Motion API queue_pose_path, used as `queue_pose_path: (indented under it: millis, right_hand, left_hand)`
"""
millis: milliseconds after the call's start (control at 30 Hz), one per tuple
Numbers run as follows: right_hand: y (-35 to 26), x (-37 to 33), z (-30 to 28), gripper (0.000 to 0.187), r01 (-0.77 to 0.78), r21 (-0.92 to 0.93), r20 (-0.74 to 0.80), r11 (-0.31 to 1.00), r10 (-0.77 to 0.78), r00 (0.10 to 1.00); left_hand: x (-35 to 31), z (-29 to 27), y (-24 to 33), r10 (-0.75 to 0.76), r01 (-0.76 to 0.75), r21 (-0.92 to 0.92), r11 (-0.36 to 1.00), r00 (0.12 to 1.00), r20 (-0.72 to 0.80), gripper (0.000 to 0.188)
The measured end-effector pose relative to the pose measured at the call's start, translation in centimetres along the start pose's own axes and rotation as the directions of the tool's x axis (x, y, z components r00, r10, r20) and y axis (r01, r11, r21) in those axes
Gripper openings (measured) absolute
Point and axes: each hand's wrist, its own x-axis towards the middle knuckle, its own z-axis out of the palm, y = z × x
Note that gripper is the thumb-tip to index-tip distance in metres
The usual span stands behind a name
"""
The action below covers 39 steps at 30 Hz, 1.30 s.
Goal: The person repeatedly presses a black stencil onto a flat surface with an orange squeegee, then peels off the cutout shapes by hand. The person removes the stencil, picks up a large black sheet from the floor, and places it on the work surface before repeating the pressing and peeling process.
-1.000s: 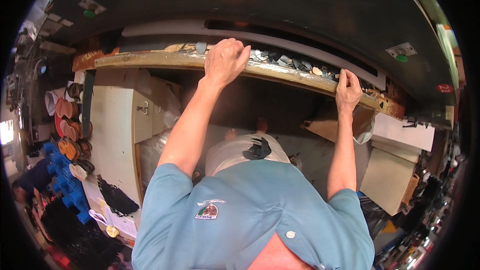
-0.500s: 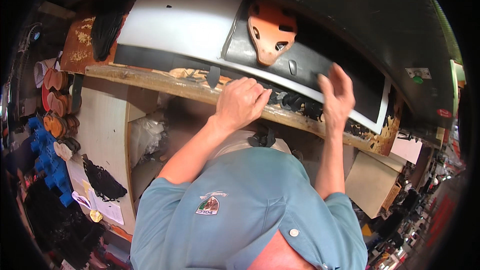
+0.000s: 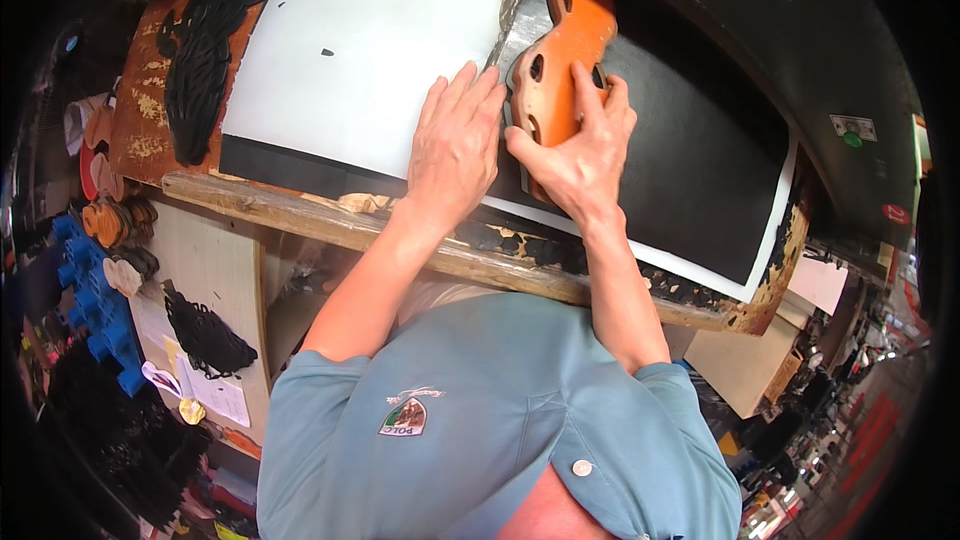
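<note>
An orange, sole-shaped cutting die [image 3: 592, 28] with oval holes and a pale side wall rests on a black sheet [image 3: 690, 155]. My right hand [image 3: 580, 155] grips its near end, thumb on the left side and fingers over the right. Flat beside it, my left hand [image 3: 455, 145] lies with fingers stretched out, the tips by the sheet's left edge. Under the sheet is a white board [image 3: 370, 50], bare on the left but for a few small black scraps. The die's near tip is partly hidden by my right hand.
A worn wooden rail [image 3: 300, 215] runs along the board's near edge. Dark machine housing [image 3: 790, 50] with a green button [image 3: 852, 139] overhangs at far right. A heap of black strips [image 3: 203, 70] lies at left, above a blue plastic rack [image 3: 105, 315].
My right hand has come left onto the die, which now stands turned and nearer. My left hand has left the front rail and flattened on the board. Black scraps along the rail are fewer.
</note>
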Motion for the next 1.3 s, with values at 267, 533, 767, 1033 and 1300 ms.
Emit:
queue_pose_path:
  millis: [267, 533, 767, 1033, 1300]
  right_hand:
    - [4.4, -0.8, -6.9, 0.101, -0.216, 0.842, 0.211, 0.495, 0.067, 0.975]
    - [5.3, -1.1, -6.9, 0.095, -0.289, 0.906, 0.265, 0.309, 0.117, 0.957]
    - [5.7, -0.9, -7.3, 0.084, -0.283, 0.918, 0.267, 0.276, 0.094, 0.959]
    - [7.6, -0.5, -7.9, 0.075, -0.275, 0.954, 0.276, 0.120, 0.009, 0.961]
    - [9.5, -6.2, -12.6, 0.099, -0.192, 0.762, 0.157, 0.619, 0.111, 0.981]
  left_hand:
    - [-1.4, -1.1, 2.3, -0.005, 0.001, 0.100, 0.995, 0.999, 0.041, 0.039]
    - [-0.1, -0.8, 10.8, -0.127, 0.357, -0.685, 0.636, 0.923, 0.363, 0.086]
    - [-0.1, 1.3, 11.6, -0.117, 0.297, -0.789, 0.538, 0.953, 0.279, 0.055]
    - [-2.2, -0.7, 8.5, -0.492, 0.604, -0.795, 0.056, 0.709, 0.505, 0.032]
    - [-4.9, -2.4, 6.2, -0.470, 0.515, -0.857, 0.013, 0.760, 0.449, 0.035]
